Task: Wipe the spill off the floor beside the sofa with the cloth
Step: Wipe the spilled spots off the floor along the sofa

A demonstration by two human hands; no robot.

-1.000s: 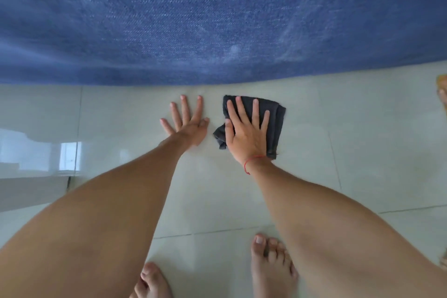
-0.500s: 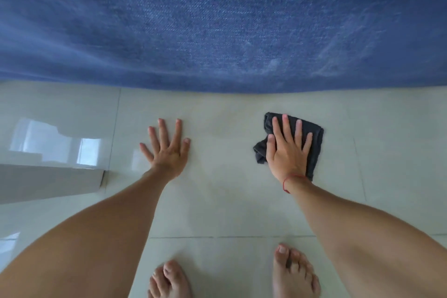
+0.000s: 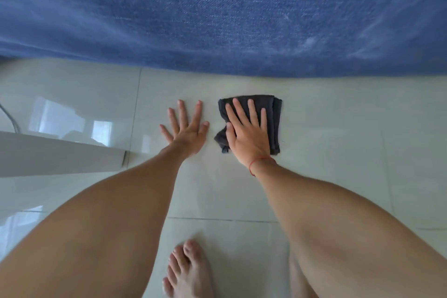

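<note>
Right hand [image 3: 249, 135] presses flat, fingers spread, on the dark cloth [image 3: 273, 113]; left hand [image 3: 187, 132] splayed on tile at nine o'clock; blue sofa [image 3: 217, 12] at twelve.

Place: home living room
Signs: blue fabric sofa [image 3: 217, 12], glossy tiled floor [image 3: 350, 152] (bare feet [image 3: 186, 271] too)

Cloth [image 3: 274, 116] on floor [image 3: 338, 152] before sofa [image 3: 217, 12], right of left hand [image 3: 187, 130].

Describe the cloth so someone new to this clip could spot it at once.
Find the blue sofa across the top, then the pale tiled floor just below its edge. The cloth lies flat there under the right hand, the only dark grey thing; the left hand beside it rests on bare tile.
</note>
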